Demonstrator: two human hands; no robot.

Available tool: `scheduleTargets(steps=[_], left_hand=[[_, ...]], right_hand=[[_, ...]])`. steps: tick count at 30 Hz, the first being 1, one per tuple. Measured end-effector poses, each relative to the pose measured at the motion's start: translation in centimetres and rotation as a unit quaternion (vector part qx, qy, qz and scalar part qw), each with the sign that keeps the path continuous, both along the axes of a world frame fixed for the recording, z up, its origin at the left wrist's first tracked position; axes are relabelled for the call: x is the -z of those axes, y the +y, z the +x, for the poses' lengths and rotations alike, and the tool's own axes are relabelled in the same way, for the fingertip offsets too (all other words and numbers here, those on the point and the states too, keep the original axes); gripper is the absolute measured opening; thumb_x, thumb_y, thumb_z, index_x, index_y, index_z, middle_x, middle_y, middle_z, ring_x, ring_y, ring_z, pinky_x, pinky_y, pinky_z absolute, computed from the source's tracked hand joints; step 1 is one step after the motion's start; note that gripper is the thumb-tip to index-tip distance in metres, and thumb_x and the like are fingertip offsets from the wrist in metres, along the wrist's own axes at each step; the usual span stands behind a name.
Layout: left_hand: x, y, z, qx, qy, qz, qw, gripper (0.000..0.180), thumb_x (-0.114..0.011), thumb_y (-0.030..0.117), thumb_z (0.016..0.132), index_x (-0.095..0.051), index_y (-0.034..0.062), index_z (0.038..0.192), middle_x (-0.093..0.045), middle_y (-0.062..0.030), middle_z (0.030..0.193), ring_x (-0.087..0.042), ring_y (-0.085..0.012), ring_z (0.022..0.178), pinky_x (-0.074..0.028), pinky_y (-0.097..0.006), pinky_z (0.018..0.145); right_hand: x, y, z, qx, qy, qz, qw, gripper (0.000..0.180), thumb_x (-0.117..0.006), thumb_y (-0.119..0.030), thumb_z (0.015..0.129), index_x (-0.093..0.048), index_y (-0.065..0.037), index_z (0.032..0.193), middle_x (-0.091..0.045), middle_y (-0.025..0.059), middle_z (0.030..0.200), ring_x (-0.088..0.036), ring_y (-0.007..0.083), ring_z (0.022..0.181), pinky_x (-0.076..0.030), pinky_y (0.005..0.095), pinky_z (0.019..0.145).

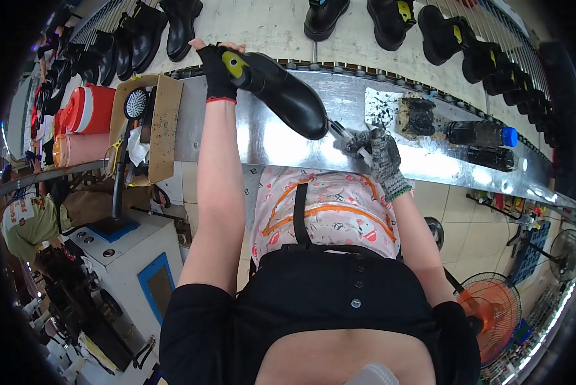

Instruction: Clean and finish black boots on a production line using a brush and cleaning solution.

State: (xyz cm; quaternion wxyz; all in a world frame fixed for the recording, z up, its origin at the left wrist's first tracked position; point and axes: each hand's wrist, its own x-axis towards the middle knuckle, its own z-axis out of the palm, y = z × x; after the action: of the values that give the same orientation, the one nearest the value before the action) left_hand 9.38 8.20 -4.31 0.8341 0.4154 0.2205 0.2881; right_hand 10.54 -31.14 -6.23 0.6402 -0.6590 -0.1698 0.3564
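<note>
Along the bench [269, 153], room is being taken by a sponge [416, 117] and bottles [477, 133]; above it, a boot [285, 96] is being gripped by the left hand [219, 72] — a slim tool [340, 130], near the toe [312, 123], by the right hand [383, 157].

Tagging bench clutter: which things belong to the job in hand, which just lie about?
In the job:
left hand, holding black boot
right hand, holding thin tool
likely: dark-stained block, blue-capped bottle

Seemingly just about:
round-headed brush
cardboard box
red-and-white container
orange fan
</note>
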Motion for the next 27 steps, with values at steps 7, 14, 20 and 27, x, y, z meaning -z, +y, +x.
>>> scheduleTargets(steps=[7,14,20,27], left_hand=[[3.5,-0.6,0.4,-0.051,0.125,0.427,0.894,0.053,-0.03,0.05,0.097,-0.056,0.0032,0.1,-0.063,-0.008,0.091,-0.059,-0.0169,0.084,-0.044,-0.029,0.076],[0.5,-1.5,-1.3,-0.085,0.167,0.526,0.83,0.038,-0.043,0.045,0.093,-0.052,0.0084,0.099,-0.063,-0.0107,0.083,-0.062,-0.029,0.073,-0.046,-0.037,0.063],[-1.7,-4.0,-3.1,-0.117,0.213,0.6,0.762,0.05,-0.05,0.056,0.085,-0.05,0.0079,0.099,-0.064,-0.0134,0.083,-0.062,-0.0363,0.08,-0.047,-0.042,0.065],[-3.5,-8.0,-6.7,-0.111,0.228,0.611,0.75,0.062,-0.053,0.068,0.076,-0.049,0.0097,0.097,-0.06,-0.0064,0.073,-0.064,-0.0283,0.07,-0.046,-0.036,0.058]], right_hand=[[-2.0,0.5,-0.2,0.086,0.162,0.059,0.981,0.031,-0.043,-0.02,0.096,-0.061,0.005,0.093,-0.067,0.0137,0.085,-0.064,0.0191,0.078,-0.052,0.0283,0.069],[-2.1,-1.3,0.4,0.078,-0.024,-0.046,0.996,0.021,-0.063,-0.005,0.083,-0.058,-0.003,0.104,-0.065,0.0031,0.084,-0.058,0.0098,0.07,-0.047,0.0227,0.063],[0.5,-2.8,1.8,0.1,-0.363,-0.278,0.883,0.027,-0.068,-0.01,0.077,-0.06,-0.007,0.103,-0.064,0.0047,0.08,-0.059,0.0137,0.068,-0.047,0.0284,0.061],[-2.3,-1.8,2.2,0.091,-0.421,-0.32,0.844,0.046,-0.073,-0.02,0.072,-0.054,-0.001,0.109,-0.061,0.0126,0.081,-0.059,0.0263,0.075,-0.048,0.0366,0.068]])
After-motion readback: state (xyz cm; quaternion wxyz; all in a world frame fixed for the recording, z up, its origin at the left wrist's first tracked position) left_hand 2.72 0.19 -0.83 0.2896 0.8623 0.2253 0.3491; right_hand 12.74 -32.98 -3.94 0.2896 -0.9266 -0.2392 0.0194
